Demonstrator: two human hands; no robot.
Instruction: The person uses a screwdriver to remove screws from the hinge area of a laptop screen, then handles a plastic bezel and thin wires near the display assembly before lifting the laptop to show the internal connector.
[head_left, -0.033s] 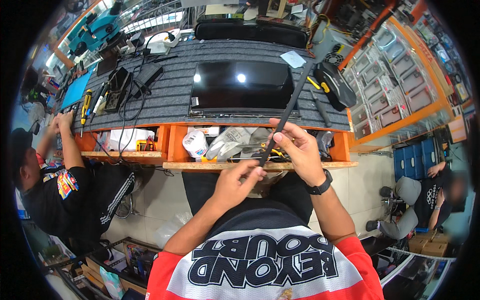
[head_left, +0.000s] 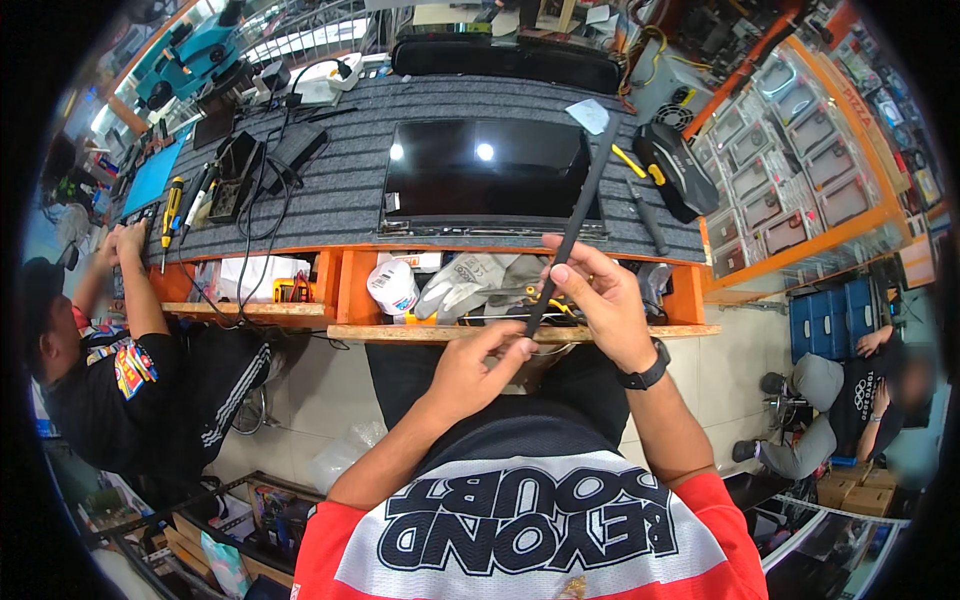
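Note:
A long, thin, straight black strip (head_left: 579, 214) is held at a slant over the open drawer, its far end reaching up over the bench. My right hand (head_left: 606, 308), with a dark watch on the wrist, grips it between thumb and fingers below its middle. At its near end, my left hand (head_left: 478, 372) pinches it with thumb and fingers. Behind the strip, a glossy black screen panel (head_left: 485, 170) lies flat on the grey ribbed mat (head_left: 340, 185), with a thin board edge showing along its near side. The strip covers part of the panel's right side.
The open drawer (head_left: 345, 290) holds grey work gloves (head_left: 470, 285), a white tub (head_left: 392, 288) and yellow-handled tools. Screwdrivers (head_left: 172, 215) and black cables lie left on the bench; a black case (head_left: 680, 175) stands right. One person (head_left: 130, 370) sits left, another (head_left: 860, 400) right.
The black strip stands slightly steeper, its far end shifted a little left. Both hands keep their grip, and the whole view has moved slightly.

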